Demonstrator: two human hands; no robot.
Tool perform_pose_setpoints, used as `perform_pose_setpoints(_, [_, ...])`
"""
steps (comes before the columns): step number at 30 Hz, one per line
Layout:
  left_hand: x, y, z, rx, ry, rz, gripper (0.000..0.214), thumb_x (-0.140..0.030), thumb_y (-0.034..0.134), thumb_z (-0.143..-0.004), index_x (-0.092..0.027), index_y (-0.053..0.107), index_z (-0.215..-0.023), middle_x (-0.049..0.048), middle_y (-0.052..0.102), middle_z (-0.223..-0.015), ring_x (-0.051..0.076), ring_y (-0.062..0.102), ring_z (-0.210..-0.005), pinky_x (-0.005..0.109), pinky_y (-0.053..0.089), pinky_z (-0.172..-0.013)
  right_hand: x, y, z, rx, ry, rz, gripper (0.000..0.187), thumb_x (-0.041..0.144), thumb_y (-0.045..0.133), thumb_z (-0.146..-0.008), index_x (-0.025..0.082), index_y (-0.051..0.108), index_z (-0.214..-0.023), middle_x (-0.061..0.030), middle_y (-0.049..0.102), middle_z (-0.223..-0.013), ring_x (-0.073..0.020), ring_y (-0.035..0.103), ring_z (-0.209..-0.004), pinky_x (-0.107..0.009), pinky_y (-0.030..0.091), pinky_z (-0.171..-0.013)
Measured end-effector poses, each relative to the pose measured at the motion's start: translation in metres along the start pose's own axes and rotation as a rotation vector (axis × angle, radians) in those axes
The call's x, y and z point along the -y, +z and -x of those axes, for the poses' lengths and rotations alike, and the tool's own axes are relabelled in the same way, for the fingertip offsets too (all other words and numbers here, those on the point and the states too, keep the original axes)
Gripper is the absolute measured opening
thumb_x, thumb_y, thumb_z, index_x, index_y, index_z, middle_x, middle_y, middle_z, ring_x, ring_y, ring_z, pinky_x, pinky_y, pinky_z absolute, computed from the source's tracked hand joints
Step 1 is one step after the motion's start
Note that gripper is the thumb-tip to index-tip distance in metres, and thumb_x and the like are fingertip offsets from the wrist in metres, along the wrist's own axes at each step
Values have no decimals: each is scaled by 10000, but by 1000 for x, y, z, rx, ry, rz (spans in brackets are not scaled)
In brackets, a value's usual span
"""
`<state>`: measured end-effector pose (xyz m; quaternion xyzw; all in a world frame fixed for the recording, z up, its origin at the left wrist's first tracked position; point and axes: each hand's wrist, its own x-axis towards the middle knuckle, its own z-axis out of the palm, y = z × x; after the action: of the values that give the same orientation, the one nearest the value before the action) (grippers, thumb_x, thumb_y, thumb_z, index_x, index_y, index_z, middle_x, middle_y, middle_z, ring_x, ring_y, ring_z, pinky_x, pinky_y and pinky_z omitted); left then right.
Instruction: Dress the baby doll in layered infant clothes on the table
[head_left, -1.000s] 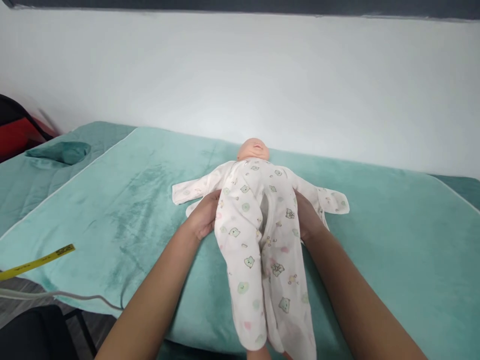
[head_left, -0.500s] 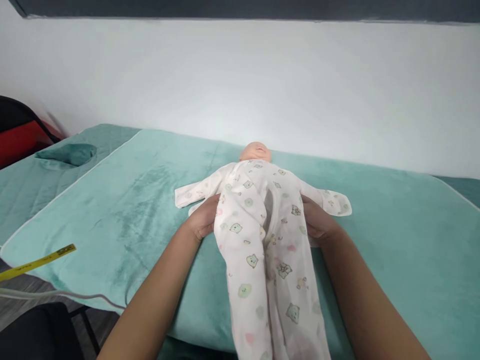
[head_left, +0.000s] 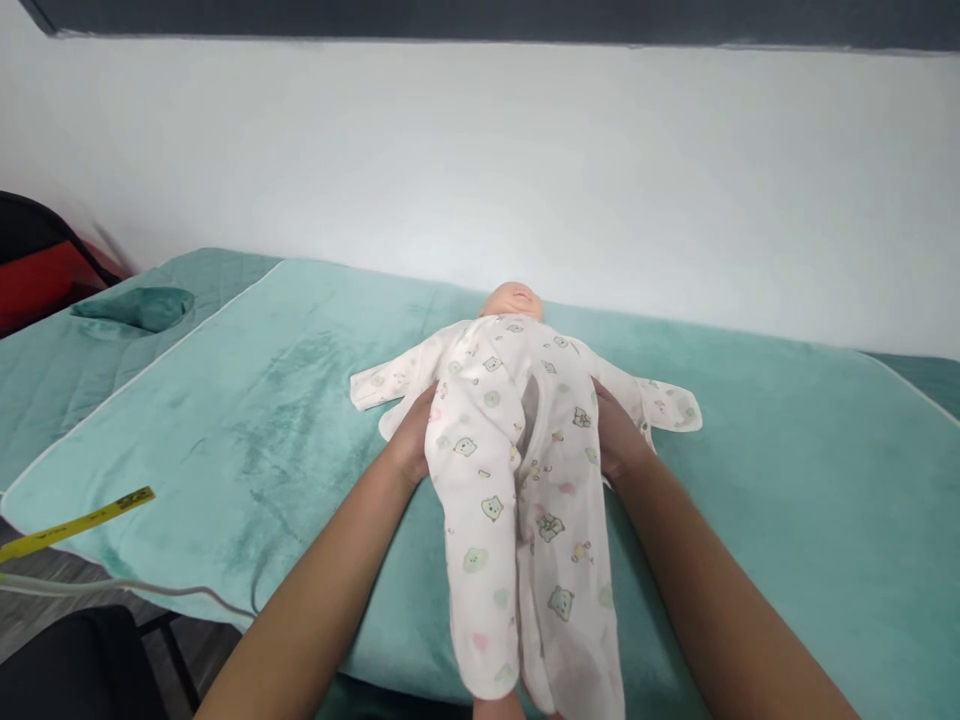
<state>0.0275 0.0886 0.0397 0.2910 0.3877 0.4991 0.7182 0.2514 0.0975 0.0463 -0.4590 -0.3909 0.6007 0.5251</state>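
Observation:
A baby doll (head_left: 512,298) lies on its back on a teal plush blanket (head_left: 247,420), head toward the wall. It wears a white sleepsuit (head_left: 517,470) printed with small animal faces; both sleeves lie flat and empty to the sides. My left hand (head_left: 411,440) grips the doll's torso on its left side, fingers tucked under the cloth. My right hand (head_left: 619,435) grips the opposite side the same way. The suit's legs hang over the blanket's near edge.
A folded dark teal cloth (head_left: 135,305) lies at the far left on a quilted teal cover. A yellow tape measure (head_left: 75,522) and a grey cable (head_left: 112,588) run past the blanket's near-left corner. A red and black object (head_left: 34,270) stands at the left. A white wall rises behind.
The doll has shifted slightly away from me, so the suit's feet sit a little higher. Both hands have stayed at its sides.

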Motion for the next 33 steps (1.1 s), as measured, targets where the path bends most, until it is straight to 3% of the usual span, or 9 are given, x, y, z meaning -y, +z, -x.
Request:
perform_pose_setpoints(4, [2, 1, -3, 12, 22, -23, 505, -377, 815, -661, -197, 705, -1120, 83, 770, -989, 363, 638, -1106, 459, 503, -946, 7, 10, 5, -83, -26, 67, 374, 408, 817, -623, 250, 757, -956, -48, 779, -1025, -317, 657, -1128, -450, 514, -995])
perform_pose_setpoints(9, [2, -2, -4, 37, -75, -2, 444, -420, 795, -691, -169, 721, -1050, 107, 767, -978, 367, 648, -1093, 475, 505, -948, 14, 15, 10, -95, -76, 132, 334, 378, 809, -593, 247, 762, -896, -46, 776, -1042, -319, 611, -1199, -441, 469, -1057])
perform_pose_setpoints(18, [-2, 1, 4, 51, -87, -51, 438, -462, 805, -657, -161, 730, -966, 119, 762, -899, 378, 656, -1068, 485, 517, -935, 11, 8, 8, -77, 28, 110, 359, 441, 844, -552, 257, 768, -851, -75, 775, -1030, -353, 605, -1208, -481, 475, -1052])
perform_pose_setpoints(24, [-2, 2, 6, 52, -86, -75, 466, -474, 850, -596, -160, 734, -920, 113, 753, -815, 371, 666, -1018, 494, 518, -906, 16, 6, 14, -61, -88, 197, 312, 496, 854, -539, 292, 771, -759, -60, 776, -1010, -365, 501, -1330, -481, 425, -1106])
perform_pose_setpoints(29, [0, 2, 4, 87, -58, -89, 491, -469, 864, -581, -148, 742, -932, 134, 764, -892, 374, 657, -1058, 475, 514, -920, 13, 3, 16, -56, -94, 212, 290, 472, 846, -573, 285, 778, -783, -56, 776, -1016, -353, 523, -1311, -473, 427, -1103])
perform_pose_setpoints(33, [0, -1, 3, 92, 1, -121, 522, -530, 842, -592, -156, 743, -943, 129, 764, -868, 377, 656, -1058, 476, 517, -913, 15, 8, 15, -20, -24, 194, 303, 437, 833, -594, 253, 787, -831, -66, 781, -1017, -353, 621, -1179, -470, 493, -1023])
